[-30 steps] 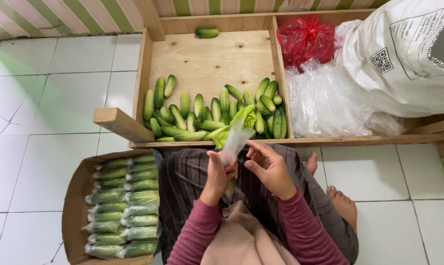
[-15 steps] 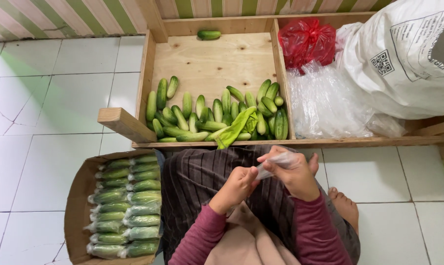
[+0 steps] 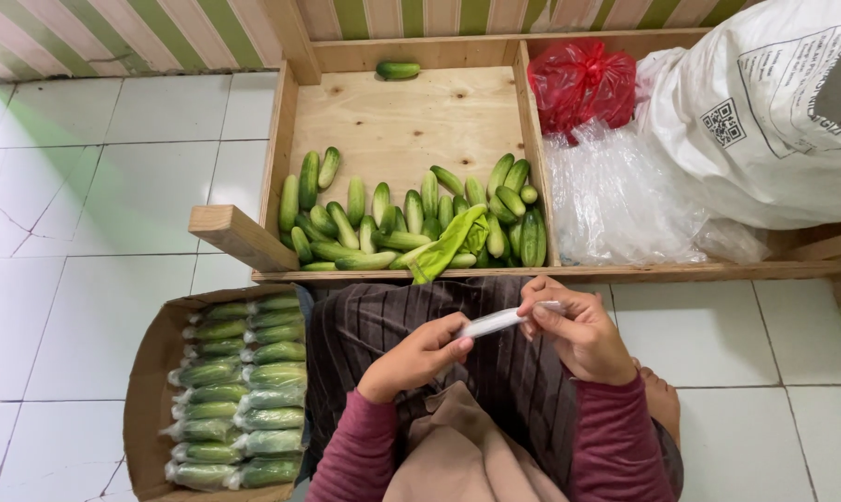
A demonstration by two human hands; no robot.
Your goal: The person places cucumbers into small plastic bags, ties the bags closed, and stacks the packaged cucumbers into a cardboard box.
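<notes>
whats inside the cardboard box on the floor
The cardboard box holds two rows of cucumbers in clear bags. Whatever lies under that top layer is hidden.

One view only — your head camera, looking almost straight down from above your lap. Your hands sit close, low centre: left hand (image 3: 418, 358) at 7 o'clock, right hand (image 3: 578, 335) at 5. The wooden crate (image 3: 411, 116) fills 12 o'clock — farther off; the cardboard box (image 3: 146, 390) lies at 8, the white sack (image 3: 764, 121) at 2. No second view to overlap.
</notes>
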